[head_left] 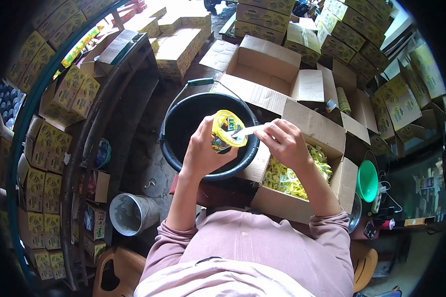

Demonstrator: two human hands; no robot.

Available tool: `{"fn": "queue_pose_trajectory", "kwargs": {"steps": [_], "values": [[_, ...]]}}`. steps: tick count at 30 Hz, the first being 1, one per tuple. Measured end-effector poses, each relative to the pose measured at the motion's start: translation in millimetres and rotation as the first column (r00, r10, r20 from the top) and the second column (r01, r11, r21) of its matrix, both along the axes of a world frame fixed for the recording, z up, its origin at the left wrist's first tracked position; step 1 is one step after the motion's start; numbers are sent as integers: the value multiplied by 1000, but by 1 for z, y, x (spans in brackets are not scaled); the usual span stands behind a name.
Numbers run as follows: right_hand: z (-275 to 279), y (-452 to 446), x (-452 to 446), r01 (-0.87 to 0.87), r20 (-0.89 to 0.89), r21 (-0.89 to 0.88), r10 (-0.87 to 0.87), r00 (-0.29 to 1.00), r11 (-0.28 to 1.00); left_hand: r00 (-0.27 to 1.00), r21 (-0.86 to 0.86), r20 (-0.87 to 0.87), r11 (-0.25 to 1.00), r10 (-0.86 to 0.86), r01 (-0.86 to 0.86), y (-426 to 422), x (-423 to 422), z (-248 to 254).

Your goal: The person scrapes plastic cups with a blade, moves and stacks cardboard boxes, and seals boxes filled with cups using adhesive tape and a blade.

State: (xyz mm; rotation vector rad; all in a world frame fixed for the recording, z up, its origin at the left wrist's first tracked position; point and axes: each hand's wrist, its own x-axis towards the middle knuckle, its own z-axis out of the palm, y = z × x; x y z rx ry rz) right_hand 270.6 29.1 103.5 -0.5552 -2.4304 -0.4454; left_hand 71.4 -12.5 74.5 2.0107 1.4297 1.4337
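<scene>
The person's left hand point(203, 151) grips a small round container with a yellow rim and a printed label point(229, 127), held tilted over the wide black plastic bucket point(173, 119) with a wire handle. The right hand point(284, 143) is closed on a thin white strip-like tool point(250, 130) — its far end reaches the container's face. Below the right hand, an open brown cardboard box point(314, 121) holds many small yellow packets point(282, 175); a green plastic bowl point(367, 180) sits just beside that box.
</scene>
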Motion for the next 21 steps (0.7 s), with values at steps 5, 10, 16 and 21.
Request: {"fn": "queue_pose_trajectory", "kwargs": {"steps": [5,10,16,21], "values": [[-4,0,-1,-11,4,19,11,1000,1000,999,5,-9,999,38,-38,2,1,-8],[-2,0,1,-52,-1,-3,52,999,999,999,-22,36,1000,-10,11,-1,3,-1],[-5,4,-1,-79,-37,12,79,996,997,997,-50,63,998,-43,47,1,2,5],[-11,6,-4,-76,-50,-5,75,996,997,992,-54,108,996,-64,70,3,3,3]]}}
